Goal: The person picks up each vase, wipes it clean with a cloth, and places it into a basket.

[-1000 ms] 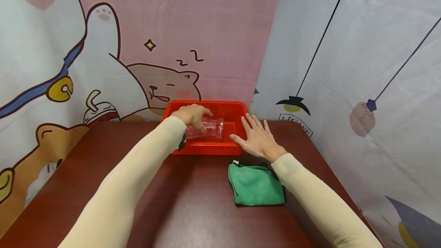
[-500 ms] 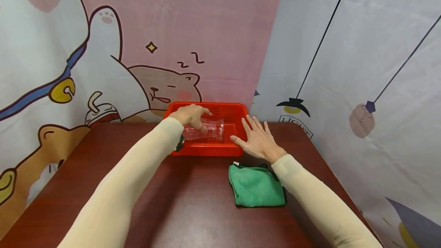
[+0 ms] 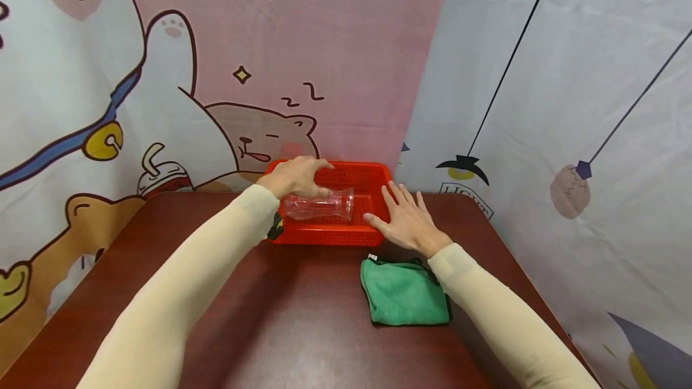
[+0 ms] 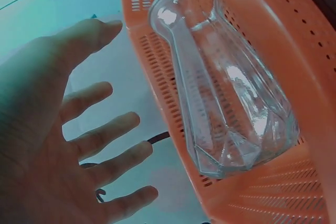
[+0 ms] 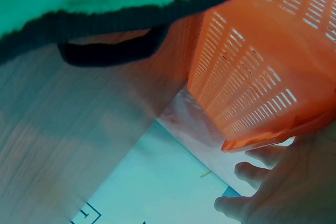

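A clear glass vase (image 3: pixel 336 204) lies on its side inside a red plastic basket (image 3: pixel 330 236) at the back of the table. Over the vase hovers my left hand (image 3: pixel 296 177), fingers spread and thumb extended; in the left wrist view that hand (image 4: pixel 79 129) stands apart from the glass vase (image 4: pixel 226 93), whose mouth is at the top. My right hand (image 3: pixel 408 224) has its fingers extended beside the basket's right rim. From the right wrist, the fingers of the right hand (image 5: pixel 291 182) are close to the basket's (image 5: pixel 252 77) rim and hold nothing.
A folded green cloth (image 3: pixel 405 293) with dark edging and a loop lies on the brown table (image 3: pixel 303 323), in front of the right hand. A printed curtain (image 3: pixel 346 47) hangs right behind the basket and along the table's right side.
My left hand has lifted slightly and shifted left, uncovering more of the vase. The right hand has kept its place by the basket, and the view has tilted a little.
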`<action>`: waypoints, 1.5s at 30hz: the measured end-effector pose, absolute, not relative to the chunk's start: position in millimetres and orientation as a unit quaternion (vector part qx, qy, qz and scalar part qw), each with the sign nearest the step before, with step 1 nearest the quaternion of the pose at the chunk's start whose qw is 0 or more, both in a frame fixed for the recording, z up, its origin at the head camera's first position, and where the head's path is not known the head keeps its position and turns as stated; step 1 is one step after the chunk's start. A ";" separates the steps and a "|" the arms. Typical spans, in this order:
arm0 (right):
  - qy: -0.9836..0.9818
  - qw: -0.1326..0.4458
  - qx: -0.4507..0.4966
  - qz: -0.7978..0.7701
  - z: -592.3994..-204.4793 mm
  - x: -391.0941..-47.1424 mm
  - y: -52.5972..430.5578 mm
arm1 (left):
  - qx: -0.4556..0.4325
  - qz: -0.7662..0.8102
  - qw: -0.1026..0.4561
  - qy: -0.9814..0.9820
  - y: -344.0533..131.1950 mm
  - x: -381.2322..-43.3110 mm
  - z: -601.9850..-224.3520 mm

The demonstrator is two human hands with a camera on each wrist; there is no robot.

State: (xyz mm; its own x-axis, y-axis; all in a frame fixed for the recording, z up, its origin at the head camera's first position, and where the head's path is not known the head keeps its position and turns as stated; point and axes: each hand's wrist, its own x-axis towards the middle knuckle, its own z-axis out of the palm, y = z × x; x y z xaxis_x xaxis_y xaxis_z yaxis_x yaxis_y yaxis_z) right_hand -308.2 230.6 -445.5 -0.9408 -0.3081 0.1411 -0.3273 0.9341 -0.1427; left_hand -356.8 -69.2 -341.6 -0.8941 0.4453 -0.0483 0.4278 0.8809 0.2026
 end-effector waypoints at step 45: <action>-0.969 0.133 0.186 0.094 -433.0 -279.2 256.2 | 0.205 0.164 -0.137 0.955 -121.0 -276.2 -360.1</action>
